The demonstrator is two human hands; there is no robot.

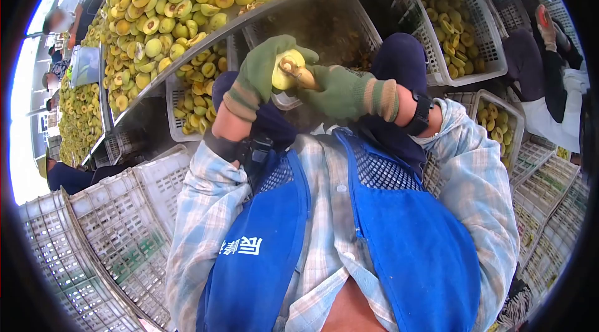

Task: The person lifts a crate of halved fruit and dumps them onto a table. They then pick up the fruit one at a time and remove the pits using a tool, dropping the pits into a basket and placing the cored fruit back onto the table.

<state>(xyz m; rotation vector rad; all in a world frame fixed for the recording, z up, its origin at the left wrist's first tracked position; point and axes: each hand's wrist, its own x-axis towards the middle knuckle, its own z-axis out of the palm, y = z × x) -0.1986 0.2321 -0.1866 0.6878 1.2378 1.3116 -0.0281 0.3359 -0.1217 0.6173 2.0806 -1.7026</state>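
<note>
My left hand (pixel 259 73), in a green glove, is wrapped around a yellow halved fruit (pixel 285 71) held up in front of my chest. My right hand (pixel 340 92), also in a green glove, presses a small tool (pixel 299 73) into the fruit's cut face at the pit. The tool's shape is mostly hidden by the fingers. Both hands sit above my dark knees and my blue mesh vest (pixel 349 238). A black band is on each wrist.
A long metal table (pixel 187 57) covered with several halved yellow fruits runs across the top. White plastic crates (pixel 462 26) with fruit stand beneath it and to the right; stacked crates (pixel 100 232) lie at lower left. Another person (pixel 552 70) sits at the right.
</note>
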